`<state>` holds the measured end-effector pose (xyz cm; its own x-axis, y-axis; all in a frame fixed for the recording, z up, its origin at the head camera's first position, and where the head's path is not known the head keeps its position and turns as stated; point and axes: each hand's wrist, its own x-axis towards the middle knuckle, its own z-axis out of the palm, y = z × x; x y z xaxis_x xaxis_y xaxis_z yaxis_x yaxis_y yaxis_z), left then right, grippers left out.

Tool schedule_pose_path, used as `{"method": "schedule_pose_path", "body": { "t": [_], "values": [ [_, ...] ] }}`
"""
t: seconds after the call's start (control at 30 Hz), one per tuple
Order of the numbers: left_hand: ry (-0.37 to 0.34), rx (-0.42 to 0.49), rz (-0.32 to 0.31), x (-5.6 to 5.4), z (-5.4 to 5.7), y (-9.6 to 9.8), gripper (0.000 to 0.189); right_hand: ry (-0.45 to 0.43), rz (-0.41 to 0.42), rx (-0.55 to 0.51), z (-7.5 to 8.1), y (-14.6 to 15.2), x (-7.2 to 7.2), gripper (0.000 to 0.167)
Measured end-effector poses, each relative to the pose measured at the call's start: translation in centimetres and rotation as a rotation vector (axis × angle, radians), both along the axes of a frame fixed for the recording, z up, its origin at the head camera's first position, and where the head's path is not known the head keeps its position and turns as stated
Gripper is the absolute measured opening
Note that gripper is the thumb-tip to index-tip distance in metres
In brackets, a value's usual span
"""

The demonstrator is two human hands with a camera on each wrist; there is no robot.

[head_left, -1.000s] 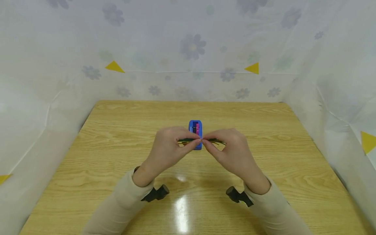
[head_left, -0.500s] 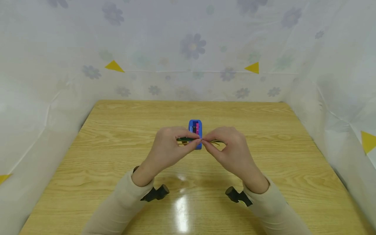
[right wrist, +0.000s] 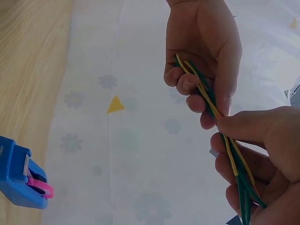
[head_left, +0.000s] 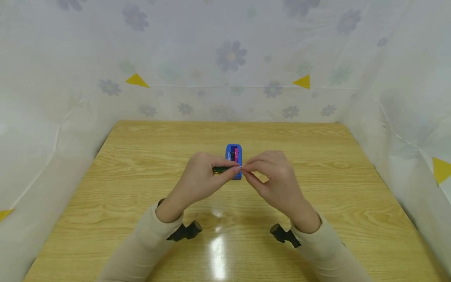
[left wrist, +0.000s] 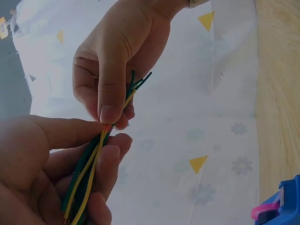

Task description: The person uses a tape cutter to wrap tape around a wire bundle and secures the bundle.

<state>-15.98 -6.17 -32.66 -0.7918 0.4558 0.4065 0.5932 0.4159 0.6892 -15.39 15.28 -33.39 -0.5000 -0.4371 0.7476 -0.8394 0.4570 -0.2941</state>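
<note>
My left hand (head_left: 202, 172) and right hand (head_left: 275, 176) meet fingertip to fingertip over the table. Both pinch one bundle of thin green and yellow wires (head_left: 221, 170), close to the same spot. In the left wrist view, a small orange-red band (left wrist: 107, 127) shows where the fingertips meet; what it is cannot be made out. Wire ends stick out past the right hand's fingers there, while the longer part lies along the left palm. Just beyond the fingertips stands a blue tape dispenser (head_left: 233, 146) with a pink roll (head_left: 236, 155), partly covered by the left fingers.
The wooden table (head_left: 141, 156) extends on every side of the hands. Pale flowered sheeting (head_left: 197, 51) with yellow triangles encloses its back and sides. Both wrists carry a black camera mount (head_left: 184, 231).
My right fingers have bunched up and shifted slightly around the pinch point. Wire ends seen earlier between right thumb and fingers no longer show in the head view. The left hand stays nearly still.
</note>
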Motion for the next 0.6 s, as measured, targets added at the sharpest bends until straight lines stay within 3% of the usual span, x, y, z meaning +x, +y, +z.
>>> {"method": "schedule_pose_path", "body": {
  "t": [0.17, 0.3, 0.47, 0.6],
  "values": [
    [-0.016, -0.016, 0.001, 0.04, 0.05, -0.09, 0.017, -0.038, 0.010, -0.020, -0.21, -0.06, -0.11, 0.023],
    [-0.009, -0.020, 0.011, 0.11, 0.04, -0.06, 0.017, -0.112, 0.020, -0.059, -0.22, -0.08, -0.11, 0.004],
    [0.038, -0.016, 0.009, 0.17, -0.06, -0.01, 0.015, -0.166, 0.021, -0.081, -0.15, -0.08, -0.02, 0.009],
    [0.117, -0.030, 0.004, 0.17, -0.14, 0.06, 0.014, -0.216, 0.024, -0.093, 0.06, -0.13, 0.11, 0.009]
  ]
}}
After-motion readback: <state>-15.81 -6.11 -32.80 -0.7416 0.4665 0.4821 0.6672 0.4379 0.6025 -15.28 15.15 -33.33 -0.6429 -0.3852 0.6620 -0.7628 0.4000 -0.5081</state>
